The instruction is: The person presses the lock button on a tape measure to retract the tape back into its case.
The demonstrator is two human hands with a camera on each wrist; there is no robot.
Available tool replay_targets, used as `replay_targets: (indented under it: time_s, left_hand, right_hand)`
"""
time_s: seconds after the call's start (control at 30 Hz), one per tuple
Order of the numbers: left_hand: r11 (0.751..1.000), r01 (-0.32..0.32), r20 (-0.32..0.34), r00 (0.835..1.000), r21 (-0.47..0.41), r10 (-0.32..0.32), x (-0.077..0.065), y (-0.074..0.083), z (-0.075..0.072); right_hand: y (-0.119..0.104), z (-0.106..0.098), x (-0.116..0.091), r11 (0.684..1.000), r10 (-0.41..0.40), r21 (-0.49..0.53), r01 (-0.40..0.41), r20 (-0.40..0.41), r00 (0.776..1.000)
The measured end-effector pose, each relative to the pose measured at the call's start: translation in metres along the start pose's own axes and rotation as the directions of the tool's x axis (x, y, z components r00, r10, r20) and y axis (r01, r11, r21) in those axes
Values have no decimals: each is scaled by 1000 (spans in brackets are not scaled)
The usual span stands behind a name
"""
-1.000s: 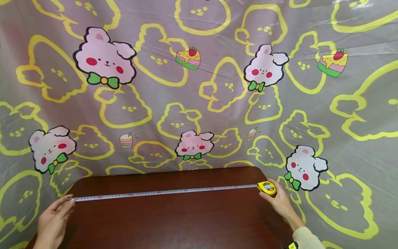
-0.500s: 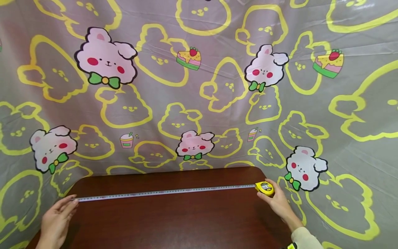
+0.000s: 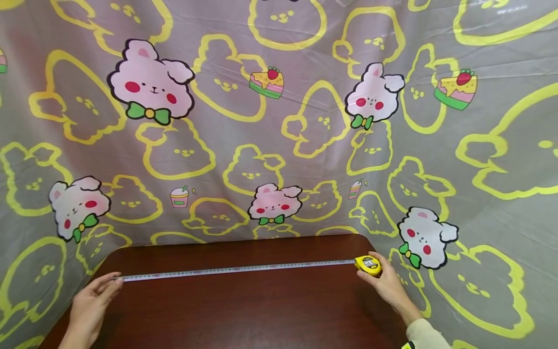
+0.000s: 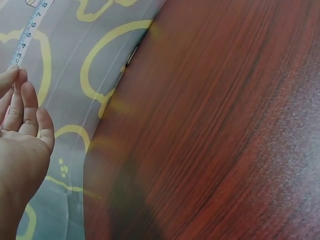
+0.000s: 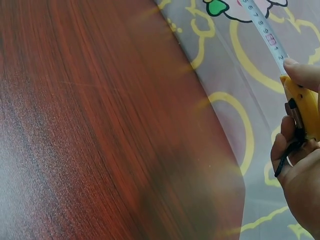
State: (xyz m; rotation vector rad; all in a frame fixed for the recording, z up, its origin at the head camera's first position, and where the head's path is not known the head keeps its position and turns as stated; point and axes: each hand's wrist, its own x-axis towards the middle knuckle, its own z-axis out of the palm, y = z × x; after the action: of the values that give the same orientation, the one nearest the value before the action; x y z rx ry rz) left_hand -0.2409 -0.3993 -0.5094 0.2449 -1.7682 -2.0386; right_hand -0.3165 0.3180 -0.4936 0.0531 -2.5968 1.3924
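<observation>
Draped behind and around a dark wooden table hangs a grey cloth printed with yellow rabbit outlines, pink rabbits, cake slices and cups. Across the table, near its far edge, a tape lies pulled out flat in a long line.

At one end the right hand grips the yellow case, which is the only container here; the wound part of the tape sits inside it and cannot be seen. In the right wrist view the fingers curl round the case, with the thumb tip on top where the tape comes out, and a black cord loops below the fingers.

At the other end the left hand holds the tape's tip with its fingertips, the fingers nearly straight and close together. The left wrist view shows the tape running away from the fingertips, over the cloth beside the table edge; whether thumb and finger pinch the tip I cannot tell.
</observation>
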Motion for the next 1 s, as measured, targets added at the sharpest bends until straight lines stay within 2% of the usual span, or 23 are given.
replay_targets:
  time_s: [0.17, 0.4, 0.6, 0.8, 1.0]
  left_hand:
    - [993, 33, 3, 999, 117, -34, 0, 1, 4]
    - [980, 26, 27, 999, 196, -32, -1, 2, 10]
    - [946, 42, 16, 999, 320, -50, 0, 2, 13]
    - [934, 3, 18, 1000, 358, -10, 0, 1, 17]
    - [905, -25, 31, 999, 425, 13, -2, 1, 20]
  right_hand:
    - [-1, 2, -1, 1000, 2, 10, -2, 3, 1000]
    - [-2, 5, 0, 1000, 12, 17, -12, 6, 1000]
    - [-1, 7, 0, 1000, 6, 27, -6, 4, 1000]
    - [-1, 10, 1, 999, -17, 34, 17, -3, 1000]
    - [0, 14, 2, 999, -21, 26, 21, -12, 1000]
